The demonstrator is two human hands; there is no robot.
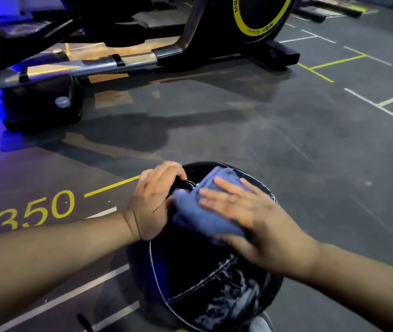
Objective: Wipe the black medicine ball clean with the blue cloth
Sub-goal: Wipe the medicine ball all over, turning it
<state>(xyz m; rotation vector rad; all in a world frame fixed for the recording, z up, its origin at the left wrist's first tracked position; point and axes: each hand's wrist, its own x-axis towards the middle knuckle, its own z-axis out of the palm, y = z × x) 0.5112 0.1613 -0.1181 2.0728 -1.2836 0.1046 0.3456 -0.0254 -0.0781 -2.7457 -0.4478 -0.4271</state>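
- Ball count is one: a single black medicine ball (pixel 190 271) sits on the dark gym floor (pixel 238 140), low in the middle of the view, right in front of the person.
- One blue cloth (pixel 198 212), bunched up, lies on the top of the ball.
- Two bare hands, both on the ball. The right hand (pixel 250 216) lies flat with fingers spread, palm pressing the cloth down onto the ball, not clenched around it.
- The left hand (pixel 153 202) is on the ball's upper left side, fingers curled over the surface, bracing it; it sits just beside the cloth's edge, can't tell if it actually touches it.
- Whitish wet or soapy streaks show on the lower front of the ball, along a stitched seam.
- One exercise machine (pixel 190 44) with a yellow-ringed wheel stands well beyond the ball.
- Floor has yellow and white lines, plus a yellow "350" (pixel 37 212) painted to the left of the ball.
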